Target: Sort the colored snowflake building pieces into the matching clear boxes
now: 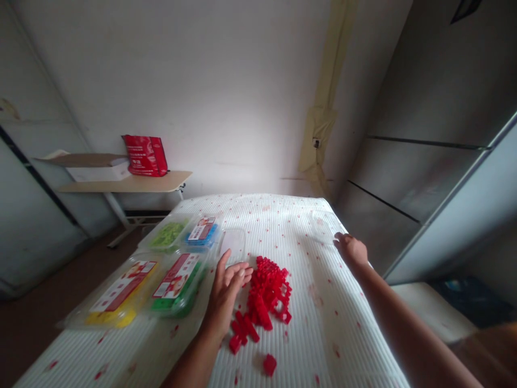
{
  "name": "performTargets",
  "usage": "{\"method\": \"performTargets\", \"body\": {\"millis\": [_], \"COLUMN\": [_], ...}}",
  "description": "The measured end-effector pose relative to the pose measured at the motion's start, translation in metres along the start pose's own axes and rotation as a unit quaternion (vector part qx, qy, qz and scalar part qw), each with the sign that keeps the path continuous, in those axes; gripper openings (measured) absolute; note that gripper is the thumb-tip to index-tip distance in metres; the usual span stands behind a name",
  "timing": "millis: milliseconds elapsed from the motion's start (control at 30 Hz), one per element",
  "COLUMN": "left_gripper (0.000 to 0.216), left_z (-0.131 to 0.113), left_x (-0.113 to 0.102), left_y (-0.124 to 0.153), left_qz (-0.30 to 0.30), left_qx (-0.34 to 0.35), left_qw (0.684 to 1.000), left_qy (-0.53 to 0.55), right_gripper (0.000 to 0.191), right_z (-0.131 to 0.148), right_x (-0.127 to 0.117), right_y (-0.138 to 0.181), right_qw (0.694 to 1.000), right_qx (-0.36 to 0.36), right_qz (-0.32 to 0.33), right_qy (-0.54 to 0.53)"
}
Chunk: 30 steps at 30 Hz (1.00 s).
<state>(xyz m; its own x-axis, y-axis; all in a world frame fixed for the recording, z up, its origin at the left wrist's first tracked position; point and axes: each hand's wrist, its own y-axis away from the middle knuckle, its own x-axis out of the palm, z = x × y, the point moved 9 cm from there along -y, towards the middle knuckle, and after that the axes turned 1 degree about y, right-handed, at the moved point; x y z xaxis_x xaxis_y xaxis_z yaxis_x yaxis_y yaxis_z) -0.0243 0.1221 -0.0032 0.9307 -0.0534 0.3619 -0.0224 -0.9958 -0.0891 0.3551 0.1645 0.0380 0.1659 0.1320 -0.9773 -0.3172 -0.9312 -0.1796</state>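
Observation:
My left hand (230,280) is open, its fingers stretched out and slightly curled, at the left edge of a heap of red plastic building pieces (269,288). I cannot tell whether the fingertips touch the heap. One red piece (270,365) lies apart, nearer to me. At the right edge of the bed-like surface, my right hand (352,249) is closed on the near right corner of a clear plastic container (323,225). Just beyond my left hand lies a flat, clear piece, perhaps a lid (233,242).
On the left stand clear boxes: light green pieces (167,234), blue pieces (202,235), yellow pieces (121,318) and green pieces (177,304). A white cloth with red specks (307,323) covers the surface. A side table (161,181) holds a red bag (146,156). A grey cabinet (424,172) stands right.

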Motion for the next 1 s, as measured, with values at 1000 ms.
{"method": "performTargets", "body": {"millis": [1000], "left_gripper": [0.069], "left_z": [0.000], "left_x": [-0.002], "left_y": [-0.002], "left_qz": [0.005], "left_qx": [-0.003], "left_qw": [1.000], "left_qy": [0.015], "right_gripper": [0.034], "right_z": [0.005], "right_x": [-0.001], "right_y": [-0.021], "right_qw": [0.999], "right_qx": [0.010], "right_qz": [0.034], "right_qy": [0.011]}}
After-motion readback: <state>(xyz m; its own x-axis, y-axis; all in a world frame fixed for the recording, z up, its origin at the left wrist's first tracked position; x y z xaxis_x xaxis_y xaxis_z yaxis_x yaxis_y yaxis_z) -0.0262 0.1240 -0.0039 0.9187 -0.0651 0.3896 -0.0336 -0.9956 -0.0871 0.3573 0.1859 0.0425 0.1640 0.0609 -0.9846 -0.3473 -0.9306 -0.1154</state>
